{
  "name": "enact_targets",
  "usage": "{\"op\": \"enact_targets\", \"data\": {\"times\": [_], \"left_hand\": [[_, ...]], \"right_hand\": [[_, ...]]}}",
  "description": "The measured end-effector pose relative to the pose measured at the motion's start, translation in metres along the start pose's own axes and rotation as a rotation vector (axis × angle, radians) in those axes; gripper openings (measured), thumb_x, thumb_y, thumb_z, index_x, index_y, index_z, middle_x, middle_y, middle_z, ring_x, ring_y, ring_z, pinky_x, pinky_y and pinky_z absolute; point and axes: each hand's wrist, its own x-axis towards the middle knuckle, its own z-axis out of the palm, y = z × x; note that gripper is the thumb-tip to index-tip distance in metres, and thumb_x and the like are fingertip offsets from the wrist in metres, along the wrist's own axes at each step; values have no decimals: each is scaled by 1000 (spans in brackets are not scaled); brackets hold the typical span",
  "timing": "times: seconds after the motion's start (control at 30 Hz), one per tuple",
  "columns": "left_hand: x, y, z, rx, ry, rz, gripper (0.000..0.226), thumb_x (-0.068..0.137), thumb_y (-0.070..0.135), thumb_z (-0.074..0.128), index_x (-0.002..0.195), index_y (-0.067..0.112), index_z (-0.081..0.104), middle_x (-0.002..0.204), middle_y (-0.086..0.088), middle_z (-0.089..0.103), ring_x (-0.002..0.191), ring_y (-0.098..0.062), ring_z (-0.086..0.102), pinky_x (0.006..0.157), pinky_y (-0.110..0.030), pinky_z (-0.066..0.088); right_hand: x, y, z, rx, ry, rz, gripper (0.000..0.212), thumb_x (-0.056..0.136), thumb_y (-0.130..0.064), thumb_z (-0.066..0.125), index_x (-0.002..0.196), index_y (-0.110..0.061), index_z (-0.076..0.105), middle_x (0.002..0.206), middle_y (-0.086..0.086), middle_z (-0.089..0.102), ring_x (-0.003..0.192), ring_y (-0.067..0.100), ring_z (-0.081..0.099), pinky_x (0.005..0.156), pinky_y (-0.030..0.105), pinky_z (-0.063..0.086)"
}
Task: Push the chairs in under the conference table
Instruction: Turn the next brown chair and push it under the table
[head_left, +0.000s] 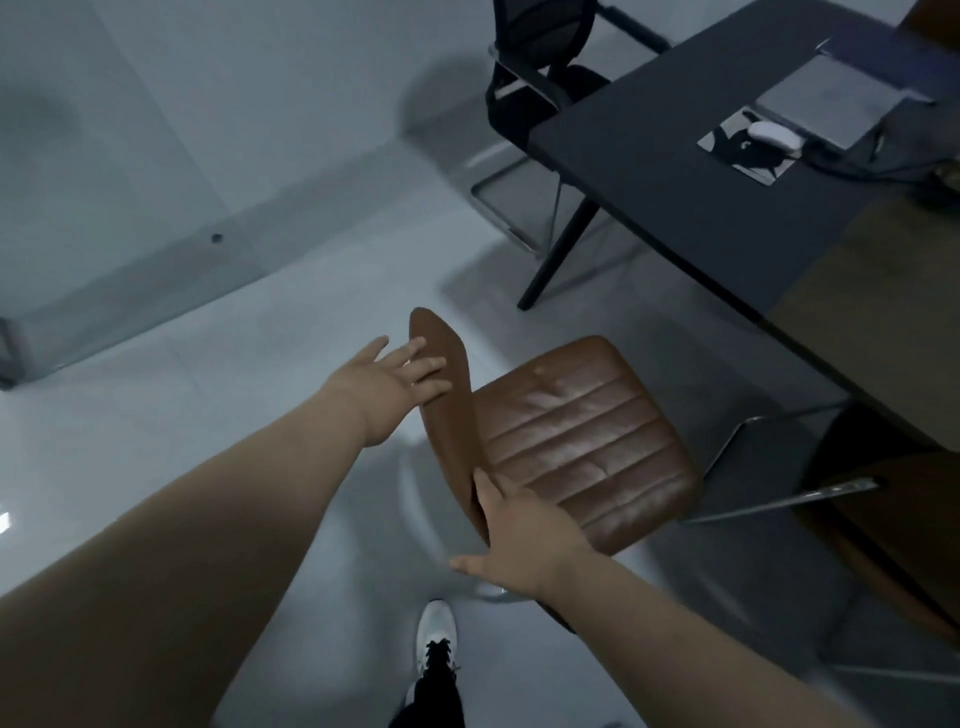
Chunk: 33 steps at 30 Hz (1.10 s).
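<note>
A brown leather chair (582, 441) stands on the floor beside the dark conference table (675, 171), its seat fully out from under the top. My left hand (395, 384) lies with spread fingers against the far end of its backrest. My right hand (519, 535) holds the near end of the backrest, thumb on the seat side. A black mesh chair (540, 78) stands at the table's far end, partly tucked under it.
On the table lie a closed laptop (826, 98), a white mouse (774, 136) on a mousepad and a cable. Another chair's metal frame (779, 499) shows at the right by the table. A wall with a grey baseboard runs along the left. My shoe (438, 634) is below.
</note>
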Motion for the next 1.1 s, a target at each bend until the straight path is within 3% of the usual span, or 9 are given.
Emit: {"op": "enact_targets", "data": {"times": [0.1, 0.2, 0.33, 0.6, 0.77, 0.9, 1.1], "left_hand": [[25, 2, 3, 61, 46, 101, 73, 94, 13, 55, 154, 33, 18, 165, 7, 9, 151, -19, -6, 120, -50, 0], [47, 9, 4, 125, 62, 218, 58, 99, 20, 51, 151, 32, 30, 161, 7, 26, 151, -19, 7, 120, -49, 1], [62, 4, 10, 240, 196, 362, 46, 99, 19, 48, 144, 29, 43, 147, 4, 50, 141, -22, 35, 118, -43, 22], [92, 14, 2, 294, 254, 411, 42, 96, 16, 44, 137, 22, 49, 135, 0, 59, 127, -25, 50, 110, -42, 32], [132, 52, -35, 265, 313, 448, 28, 91, 22, 51, 119, 26, 54, 114, 7, 66, 109, -19, 58, 95, -37, 38], [165, 92, -72, 195, 334, 514, 9, 89, 22, 52, 96, 28, 51, 94, 8, 64, 96, -15, 61, 89, -31, 41], [224, 140, -117, 154, 344, 530, 14, 87, 20, 53, 98, 29, 53, 94, 9, 63, 91, -15, 60, 76, -30, 44]], "right_hand": [[7, 3, 2, -12, 14, 14, 92, 88, -42, 58, 154, -23, -2, 160, 1, 18, 124, 32, 45, 90, 41, 46], [4, 5, 11, -46, -6, 67, 98, 86, -34, 58, 152, -30, -14, 162, 0, 12, 112, 34, 53, 77, 38, 45], [4, 0, 24, -165, 23, 82, 109, 81, -14, 61, 150, -25, -24, 163, 9, 7, 93, 35, 60, 60, 35, 35], [-3, 41, 4, -160, 74, 112, 104, 83, -4, 57, 151, -25, -18, 164, 5, 9, 99, 37, 59, 66, 37, 42], [-21, 111, -24, -194, 170, 215, 93, 83, -4, 59, 154, -24, 2, 158, 3, 26, 105, 36, 58, 71, 40, 50], [-39, 175, -51, -286, 189, 238, 85, 79, 0, 57, 149, -22, 14, 151, 2, 36, 95, 34, 62, 61, 39, 48], [-48, 257, -74, -337, 232, 296, 84, 77, 2, 59, 146, -20, 17, 141, 5, 45, 96, 33, 63, 70, 41, 54]]}}
